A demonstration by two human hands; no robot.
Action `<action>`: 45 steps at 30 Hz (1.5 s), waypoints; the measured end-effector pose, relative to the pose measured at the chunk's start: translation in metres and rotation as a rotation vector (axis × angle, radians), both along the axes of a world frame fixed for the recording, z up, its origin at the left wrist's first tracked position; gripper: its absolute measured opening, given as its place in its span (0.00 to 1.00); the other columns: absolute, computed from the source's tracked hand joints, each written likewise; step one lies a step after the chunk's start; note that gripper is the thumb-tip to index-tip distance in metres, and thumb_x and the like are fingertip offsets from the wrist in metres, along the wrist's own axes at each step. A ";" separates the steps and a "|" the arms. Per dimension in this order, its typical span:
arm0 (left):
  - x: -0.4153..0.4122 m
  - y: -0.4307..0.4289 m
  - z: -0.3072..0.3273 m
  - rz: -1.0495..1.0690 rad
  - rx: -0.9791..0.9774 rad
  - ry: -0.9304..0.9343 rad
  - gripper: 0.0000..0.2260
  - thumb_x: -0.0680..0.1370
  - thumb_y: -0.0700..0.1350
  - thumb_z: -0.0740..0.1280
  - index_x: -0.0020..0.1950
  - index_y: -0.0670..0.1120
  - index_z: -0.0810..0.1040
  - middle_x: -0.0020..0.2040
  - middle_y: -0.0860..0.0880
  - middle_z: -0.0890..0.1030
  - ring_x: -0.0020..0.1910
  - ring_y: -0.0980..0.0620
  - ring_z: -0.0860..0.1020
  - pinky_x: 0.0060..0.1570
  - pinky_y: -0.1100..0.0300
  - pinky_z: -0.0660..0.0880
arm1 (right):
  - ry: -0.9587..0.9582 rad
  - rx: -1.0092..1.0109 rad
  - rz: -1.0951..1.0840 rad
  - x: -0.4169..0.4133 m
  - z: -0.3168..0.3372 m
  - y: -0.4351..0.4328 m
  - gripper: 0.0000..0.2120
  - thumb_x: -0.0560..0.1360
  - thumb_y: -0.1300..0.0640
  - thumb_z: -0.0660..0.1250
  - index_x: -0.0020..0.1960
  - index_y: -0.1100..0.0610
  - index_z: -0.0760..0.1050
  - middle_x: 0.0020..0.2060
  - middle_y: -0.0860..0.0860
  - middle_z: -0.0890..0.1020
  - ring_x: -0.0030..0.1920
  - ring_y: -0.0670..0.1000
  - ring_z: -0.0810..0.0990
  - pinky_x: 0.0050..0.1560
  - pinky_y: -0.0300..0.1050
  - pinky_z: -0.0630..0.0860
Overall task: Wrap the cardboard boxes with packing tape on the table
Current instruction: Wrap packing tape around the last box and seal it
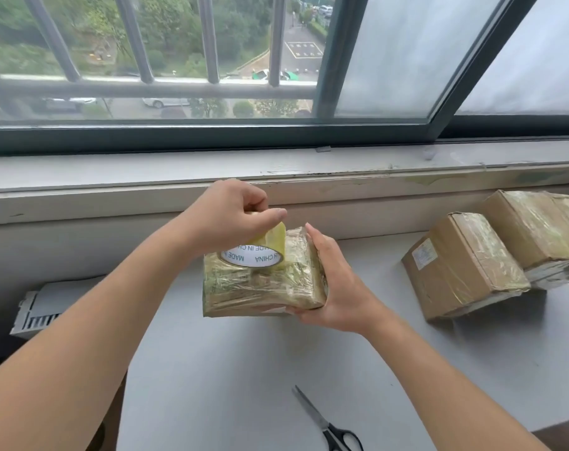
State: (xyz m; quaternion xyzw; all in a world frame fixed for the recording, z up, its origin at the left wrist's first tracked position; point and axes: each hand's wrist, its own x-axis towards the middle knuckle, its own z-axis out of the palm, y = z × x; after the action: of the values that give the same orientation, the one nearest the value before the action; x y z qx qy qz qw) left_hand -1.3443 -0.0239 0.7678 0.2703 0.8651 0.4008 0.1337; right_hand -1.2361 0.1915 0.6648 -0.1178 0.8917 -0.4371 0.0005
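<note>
**Q:** Where is the box you are wrapping, and what holds it?

**A:** The small cardboard box is over the middle of the table, toward its far edge. Your right grip clasps the box's right end, with the thumb along the top and the fingers curled beneath. Your left grip is curled round the tape roll, which sits on the box's top face. Its thumb and forefinger pinch at the roll's upper rim.

**Q:** How will it handle?

**A:** It looks light, since one grip carries it by an end. The walls seem stiff, but glossy tape covers them, so the surface is likely slick. Take it by opposite ends or corners rather than by the flat faces. The tape is thin and sticky, and it will probably wrinkle or cling to itself if it goes slack.

**Q:** What can't be made out?

**A:** You cannot tell whether the box's underside touches the table. The tape's free end is hidden behind your left grip, so where it joins the box is unclear. A second taped box and a third box stand touching by the table's far right corner, and the frame cuts off the third. Scissors lie near the near edge, with their handles partly cut off.
</note>
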 end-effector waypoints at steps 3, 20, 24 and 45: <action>0.000 0.007 0.005 -0.122 -0.038 -0.135 0.21 0.79 0.55 0.71 0.33 0.44 0.71 0.27 0.54 0.66 0.26 0.55 0.66 0.27 0.66 0.64 | 0.009 0.000 -0.034 0.006 -0.004 0.012 0.60 0.63 0.50 0.84 0.83 0.55 0.49 0.74 0.50 0.62 0.76 0.50 0.65 0.73 0.49 0.69; 0.009 0.097 0.073 -0.280 -0.215 0.455 0.24 0.76 0.50 0.70 0.26 0.46 0.62 0.26 0.47 0.59 0.30 0.49 0.58 0.31 0.56 0.59 | -0.048 -0.021 -0.081 0.014 -0.003 0.005 0.52 0.61 0.47 0.83 0.75 0.45 0.57 0.61 0.40 0.73 0.63 0.44 0.73 0.59 0.43 0.76; 0.005 0.102 0.070 -0.256 -0.172 0.375 0.25 0.77 0.49 0.70 0.27 0.47 0.60 0.27 0.48 0.57 0.29 0.50 0.58 0.28 0.59 0.55 | -0.075 -0.122 -0.112 0.017 -0.007 0.009 0.61 0.60 0.52 0.86 0.81 0.47 0.49 0.64 0.35 0.72 0.67 0.41 0.73 0.63 0.40 0.75; -0.021 0.012 -0.003 0.113 -0.364 0.155 0.24 0.79 0.53 0.68 0.26 0.46 0.65 0.23 0.51 0.63 0.25 0.52 0.61 0.29 0.58 0.60 | 0.079 -0.024 -0.051 0.017 -0.013 0.020 0.60 0.63 0.52 0.85 0.84 0.47 0.52 0.71 0.47 0.64 0.72 0.50 0.69 0.70 0.46 0.72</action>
State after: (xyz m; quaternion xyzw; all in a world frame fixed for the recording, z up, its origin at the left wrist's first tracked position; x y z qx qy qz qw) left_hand -1.3652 -0.0118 0.7644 0.2227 0.9448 0.2227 0.0905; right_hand -1.2189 0.2117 0.6514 -0.1120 0.8883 -0.4428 -0.0472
